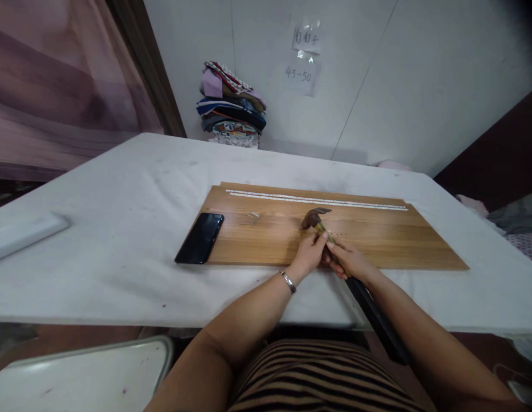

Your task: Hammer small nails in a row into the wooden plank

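A claw hammer point(314, 219) with a rusty brown head and a long black grip slants over the wooden board point(257, 246), its head above the board's middle. My right hand point(349, 260) is closed round the handle below the head. Beside it, my left hand point(309, 252) is closed with its thumb at the upper handle, close under the head; its other fingers are partly hidden. A row of small dark dots, nails or holes, runs along the board just right of the hammer. Several loose nails point(254, 217) lie on the board to the left.
A black phone point(201, 237) lies across the board's left end. Two white measuring strips point(291, 198) run along its far side. The board rests on a white-covered table point(132, 229). Folded cloths point(233, 109) are stacked by the wall, and a white chair point(85, 372) stands at lower left.
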The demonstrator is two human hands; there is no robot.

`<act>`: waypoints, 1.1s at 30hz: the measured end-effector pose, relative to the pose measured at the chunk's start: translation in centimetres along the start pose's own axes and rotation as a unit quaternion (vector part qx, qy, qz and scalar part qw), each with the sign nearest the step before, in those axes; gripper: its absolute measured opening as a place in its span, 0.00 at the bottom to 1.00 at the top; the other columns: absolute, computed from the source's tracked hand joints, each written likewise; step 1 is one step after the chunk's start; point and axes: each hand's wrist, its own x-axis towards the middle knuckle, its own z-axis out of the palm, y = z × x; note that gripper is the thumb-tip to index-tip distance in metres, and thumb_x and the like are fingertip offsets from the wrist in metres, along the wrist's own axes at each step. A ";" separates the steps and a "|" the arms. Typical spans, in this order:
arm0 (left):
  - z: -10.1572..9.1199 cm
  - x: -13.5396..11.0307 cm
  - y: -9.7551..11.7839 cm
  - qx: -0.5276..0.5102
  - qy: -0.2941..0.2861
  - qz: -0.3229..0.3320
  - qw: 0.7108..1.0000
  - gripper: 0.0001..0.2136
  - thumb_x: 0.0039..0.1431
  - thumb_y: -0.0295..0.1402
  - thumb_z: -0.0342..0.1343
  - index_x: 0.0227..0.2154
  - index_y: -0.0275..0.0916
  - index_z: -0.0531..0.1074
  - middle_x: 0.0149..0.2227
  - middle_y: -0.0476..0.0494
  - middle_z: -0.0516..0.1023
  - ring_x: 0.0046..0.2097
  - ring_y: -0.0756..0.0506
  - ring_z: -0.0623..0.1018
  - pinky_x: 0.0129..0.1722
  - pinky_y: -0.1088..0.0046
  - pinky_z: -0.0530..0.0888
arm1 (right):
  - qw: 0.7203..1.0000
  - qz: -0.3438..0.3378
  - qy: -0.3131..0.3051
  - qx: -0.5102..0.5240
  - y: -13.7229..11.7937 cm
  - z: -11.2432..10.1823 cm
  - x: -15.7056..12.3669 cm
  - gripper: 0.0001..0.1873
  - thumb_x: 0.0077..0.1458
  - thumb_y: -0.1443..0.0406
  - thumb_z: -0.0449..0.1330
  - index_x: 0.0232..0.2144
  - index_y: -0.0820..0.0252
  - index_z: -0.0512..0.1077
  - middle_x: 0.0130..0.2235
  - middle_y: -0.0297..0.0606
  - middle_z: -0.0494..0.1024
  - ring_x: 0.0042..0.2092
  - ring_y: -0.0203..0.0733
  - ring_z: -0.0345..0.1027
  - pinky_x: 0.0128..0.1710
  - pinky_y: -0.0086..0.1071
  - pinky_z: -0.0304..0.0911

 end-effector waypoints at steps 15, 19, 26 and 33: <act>-0.1 -0.2 0.2 0.000 -0.005 0.003 1.000 0.17 0.58 0.49 0.49 0.28 0.38 0.64 0.15 0.53 0.66 0.17 0.52 0.67 0.19 0.78 0.64 | 1.000 -0.005 0.000 0.009 0.2 0.0 0.0 0.20 0.54 0.47 0.55 0.30 0.58 0.63 0.21 0.26 0.64 0.13 0.25 0.49 0.08 0.21 0.50; -0.1 0.0 -0.1 0.002 -0.007 -0.003 1.000 0.18 0.58 0.50 0.49 0.28 0.38 0.64 0.15 0.53 0.66 0.17 0.52 0.67 0.19 0.78 0.64 | 1.000 -0.003 -0.001 0.011 -0.1 0.1 0.0 0.20 0.52 0.47 0.56 0.30 0.58 0.62 0.23 0.27 0.66 0.14 0.25 0.49 0.08 0.21 0.51; 0.0 0.0 0.0 0.008 -0.002 -0.004 1.000 0.17 0.58 0.49 0.49 0.27 0.39 0.64 0.14 0.52 0.66 0.17 0.52 0.67 0.18 0.78 0.64 | 1.000 0.001 0.002 0.014 -0.4 0.3 -0.2 0.20 0.52 0.47 0.56 0.29 0.57 0.62 0.23 0.27 0.66 0.13 0.25 0.48 0.08 0.21 0.50; -0.1 0.0 -0.3 0.006 -0.008 -0.003 1.000 0.18 0.58 0.50 0.49 0.28 0.39 0.65 0.14 0.52 0.66 0.17 0.52 0.67 0.18 0.77 0.64 | 1.000 -0.004 0.000 0.007 0.0 0.1 -0.1 0.20 0.53 0.47 0.55 0.28 0.58 0.63 0.21 0.26 0.64 0.13 0.25 0.48 0.08 0.21 0.50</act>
